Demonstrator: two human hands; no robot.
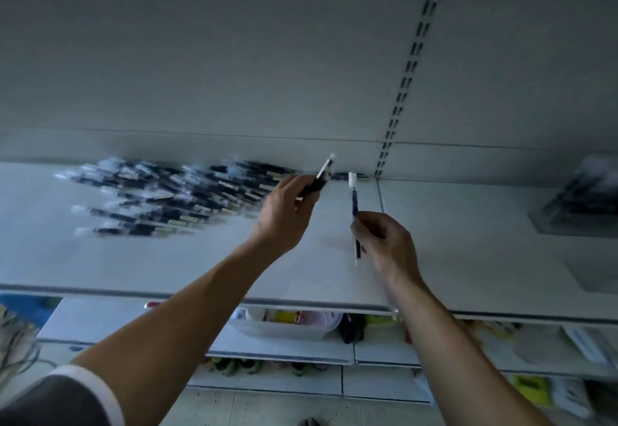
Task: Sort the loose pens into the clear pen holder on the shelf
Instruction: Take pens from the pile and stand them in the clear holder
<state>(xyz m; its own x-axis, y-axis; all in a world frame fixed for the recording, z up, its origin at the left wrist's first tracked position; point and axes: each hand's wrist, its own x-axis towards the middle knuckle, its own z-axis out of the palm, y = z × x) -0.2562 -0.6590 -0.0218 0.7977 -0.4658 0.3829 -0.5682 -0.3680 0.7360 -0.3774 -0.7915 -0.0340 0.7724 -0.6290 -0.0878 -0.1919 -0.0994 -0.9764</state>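
Note:
Several loose dark pens in clear wrappers (174,198) lie spread over the left half of the white shelf (167,258). My left hand (284,215) pinches one dark pen (321,178), its white end pointing up and right above the shelf. My right hand (384,241) grips a second pen (353,204), held almost upright with its white cap on top. At the far right of the shelf stands a blurred clear pen holder (582,201) with dark pens in it.
A slotted upright (404,84) runs up the back wall behind my hands. Below the shelf edge, lower shelves carry a clear plastic tub (287,325) and assorted small goods. The floor shows at the bottom.

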